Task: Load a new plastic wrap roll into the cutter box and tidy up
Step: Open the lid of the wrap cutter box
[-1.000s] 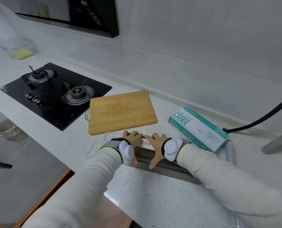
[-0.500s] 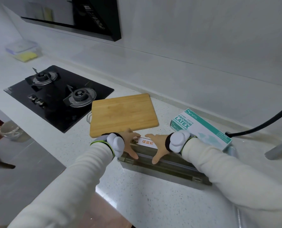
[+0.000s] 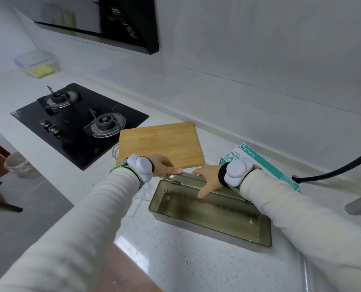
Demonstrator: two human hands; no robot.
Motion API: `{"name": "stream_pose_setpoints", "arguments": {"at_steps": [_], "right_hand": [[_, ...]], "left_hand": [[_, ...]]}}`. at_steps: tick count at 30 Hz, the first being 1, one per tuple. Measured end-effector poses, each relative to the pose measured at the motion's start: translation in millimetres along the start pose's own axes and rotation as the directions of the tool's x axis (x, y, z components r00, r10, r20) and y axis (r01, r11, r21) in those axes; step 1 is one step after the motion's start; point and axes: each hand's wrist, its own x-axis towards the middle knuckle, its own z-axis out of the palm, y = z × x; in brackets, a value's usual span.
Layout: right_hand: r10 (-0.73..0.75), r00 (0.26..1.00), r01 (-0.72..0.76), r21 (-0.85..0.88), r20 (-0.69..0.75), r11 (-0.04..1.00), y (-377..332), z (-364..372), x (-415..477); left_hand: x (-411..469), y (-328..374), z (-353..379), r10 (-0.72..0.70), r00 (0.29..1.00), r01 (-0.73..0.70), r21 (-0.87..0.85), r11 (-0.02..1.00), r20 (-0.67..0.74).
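The translucent olive cutter box (image 3: pixel 198 226) lies open on the speckled white counter, and its inside looks empty. Its lid (image 3: pixel 189 175) stands raised along the far edge. My left hand (image 3: pixel 164 165) grips the lid's left end, thumb pointing right. My right hand (image 3: pixel 207 181) holds the lid a little further right, fingers over the top and thumb hanging down inside the box. A clear tube-like thing (image 3: pixel 305 270), perhaps a wrap roll, shows at the bottom right, mostly hidden by my right sleeve.
A bamboo cutting board (image 3: pixel 158 144) lies just behind the box, a green-and-white latex glove carton (image 3: pixel 268 165) to its right. A black gas hob (image 3: pixel 78 123) sits at left. A black hose (image 3: pixel 333 169) runs in from the right. A clear plastic scrap (image 3: pixel 137 204) lies beside the box.
The lid was shut under my flat hands a second ago; it has swung up and back, exposing the inside. Both hands rose with it, and the view has come closer.
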Motion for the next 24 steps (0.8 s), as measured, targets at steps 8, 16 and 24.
{"name": "stream_pose_setpoints", "arguments": {"at_steps": [8,16,24], "right_hand": [[0.112,0.977,-0.101,0.072,-0.182,0.992,22,-28,3],[0.114,0.966,-0.062,0.224,-0.232,0.973,33,-27,15],[0.224,0.945,-0.176,0.207,-0.238,0.962,39,-21,28]], "left_hand": [[11,-27,15,-0.292,0.928,0.149,-0.488,0.86,-0.232],[16,-44,53,-0.256,0.966,0.255,0.009,0.967,0.036],[21,-51,63,-0.228,0.973,0.225,0.095,0.97,0.03]]}}
